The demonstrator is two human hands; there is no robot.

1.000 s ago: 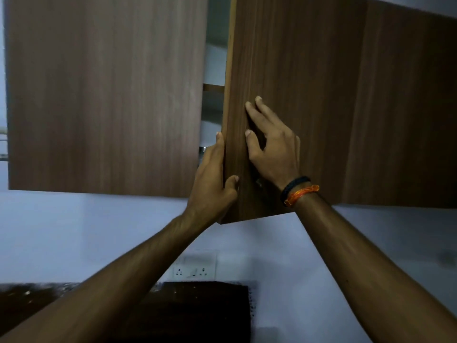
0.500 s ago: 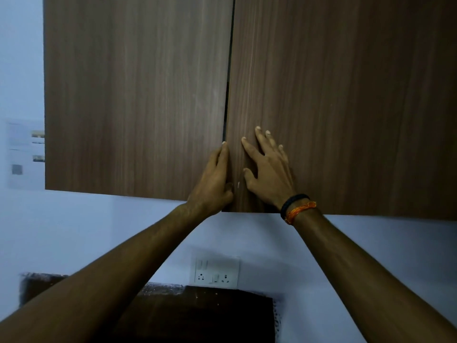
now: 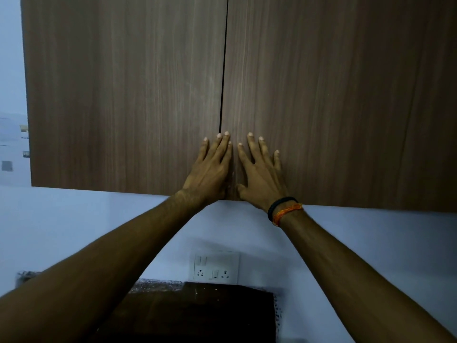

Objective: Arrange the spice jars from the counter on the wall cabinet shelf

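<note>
Pale wall (image 3: 86, 226) runs behind the brown wall cabinet (image 3: 123, 95), whose two doors are shut. Left hand (image 3: 210, 169) and right hand (image 3: 259, 174) lie flat at the cabinet's bottom middle, fingers (image 3: 251, 142) spread and holding nothing, likely pressing the doors closed. No spice jars show; maybe inside the cabinet. Below the cabinet sits a dark bench (image 3: 197, 313)

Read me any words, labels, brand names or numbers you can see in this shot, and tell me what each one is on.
No text can be read here.
Cabinet doors: plain wood grain, no label or brand.
Switch and socket plate: no legible marking.
Papers or stickers on the far-left wall: too blurred to read.
Wrist bands: no lettering visible.
</note>
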